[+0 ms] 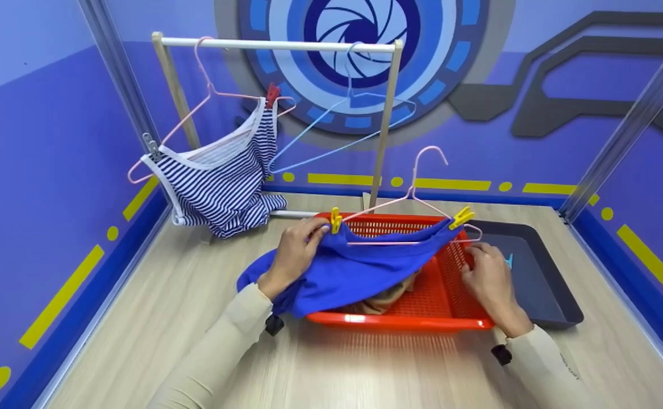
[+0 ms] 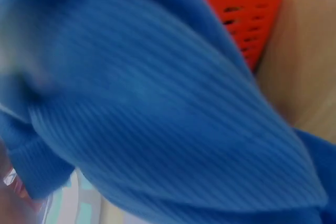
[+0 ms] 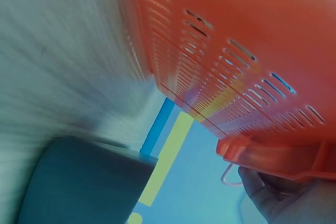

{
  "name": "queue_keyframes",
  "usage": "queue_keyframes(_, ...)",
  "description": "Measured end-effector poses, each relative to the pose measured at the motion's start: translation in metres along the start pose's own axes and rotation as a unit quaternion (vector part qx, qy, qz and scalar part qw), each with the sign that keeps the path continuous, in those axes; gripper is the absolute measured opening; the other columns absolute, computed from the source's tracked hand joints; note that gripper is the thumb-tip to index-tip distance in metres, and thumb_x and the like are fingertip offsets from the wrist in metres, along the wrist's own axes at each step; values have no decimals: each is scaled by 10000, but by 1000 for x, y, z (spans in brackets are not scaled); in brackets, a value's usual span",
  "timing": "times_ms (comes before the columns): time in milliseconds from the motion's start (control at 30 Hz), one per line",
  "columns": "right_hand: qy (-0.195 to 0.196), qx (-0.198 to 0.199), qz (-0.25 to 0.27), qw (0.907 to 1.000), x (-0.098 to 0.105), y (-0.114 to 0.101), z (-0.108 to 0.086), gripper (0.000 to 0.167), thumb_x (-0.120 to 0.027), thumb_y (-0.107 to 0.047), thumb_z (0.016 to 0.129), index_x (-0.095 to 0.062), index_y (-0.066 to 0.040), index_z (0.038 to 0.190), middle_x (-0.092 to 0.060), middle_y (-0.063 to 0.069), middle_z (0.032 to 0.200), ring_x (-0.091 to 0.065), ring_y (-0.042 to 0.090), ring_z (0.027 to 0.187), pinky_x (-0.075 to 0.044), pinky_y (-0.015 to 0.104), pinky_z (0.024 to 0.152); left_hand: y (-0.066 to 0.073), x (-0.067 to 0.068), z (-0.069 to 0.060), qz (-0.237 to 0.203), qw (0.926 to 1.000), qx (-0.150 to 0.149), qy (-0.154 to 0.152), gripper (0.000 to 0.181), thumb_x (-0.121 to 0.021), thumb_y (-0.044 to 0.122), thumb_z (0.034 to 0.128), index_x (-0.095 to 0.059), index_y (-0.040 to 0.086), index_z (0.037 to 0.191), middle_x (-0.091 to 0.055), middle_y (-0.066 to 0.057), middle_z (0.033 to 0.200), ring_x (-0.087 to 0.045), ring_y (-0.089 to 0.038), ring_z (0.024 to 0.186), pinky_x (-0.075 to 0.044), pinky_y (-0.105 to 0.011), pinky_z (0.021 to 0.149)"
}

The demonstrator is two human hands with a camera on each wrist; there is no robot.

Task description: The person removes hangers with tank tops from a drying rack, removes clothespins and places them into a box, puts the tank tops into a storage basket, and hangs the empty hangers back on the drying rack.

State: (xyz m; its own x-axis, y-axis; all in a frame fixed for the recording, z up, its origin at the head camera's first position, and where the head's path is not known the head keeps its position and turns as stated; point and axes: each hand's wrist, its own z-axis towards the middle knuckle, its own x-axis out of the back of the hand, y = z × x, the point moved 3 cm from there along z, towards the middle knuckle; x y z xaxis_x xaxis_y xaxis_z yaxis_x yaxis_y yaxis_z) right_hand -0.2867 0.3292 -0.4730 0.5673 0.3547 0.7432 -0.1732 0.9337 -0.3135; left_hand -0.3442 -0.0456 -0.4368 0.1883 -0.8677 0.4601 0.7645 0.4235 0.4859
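A blue garment (image 1: 359, 267) hangs on a pink hanger (image 1: 413, 196), draped over the left part of a red plastic basket (image 1: 399, 322). Two yellow clothespins (image 1: 462, 218) fasten it near the hanger's ends. My left hand (image 1: 296, 250) pinches the garment's upper left corner, beside one clothespin. In the left wrist view the blue cloth (image 2: 168, 108) covers most of the picture and hides the fingers. My right hand (image 1: 490, 278) grips the basket's right rim, close to the hanger's right end. The right wrist view has that hand (image 3: 294, 200) around the rim, under the perforated wall.
Behind stands a wooden rack (image 1: 280, 44) with a white rod. On it hang a striped top (image 1: 223, 176) on a pink hanger, held by a red clothespin (image 1: 272, 95) and a grey one, and a bare blue hanger (image 1: 331, 150). A dark tray (image 1: 547, 284) lies right; brown cloth (image 1: 385, 298) lies in the basket.
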Motion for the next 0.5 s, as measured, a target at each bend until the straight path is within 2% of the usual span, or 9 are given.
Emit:
queue_keyframes(233, -145, -132, 8, 9998, 0, 0, 0, 266, -683, 34, 757, -691, 102, 1015, -658, 258, 1068, -602, 424, 971, -509, 568, 870, -14, 2, -16, 130, 9994, 18, -322, 176, -633, 156, 957, -738, 57, 1058, -754, -70, 1005, -715, -198, 950, -563, -353, 864)
queue_keyframes(500, -101, -106, 24, 9999, 1, -1, 1, 242, -673, 20, 791, -694, 100, 1018, -663, 265, 1064, -605, 441, 972, -499, 579, 859, -17, 3, -30, 231, 9987, -37, -450, 203, -646, 171, 949, -749, 59, 1084, -757, -90, 1052, -725, -222, 985, -573, -363, 874)
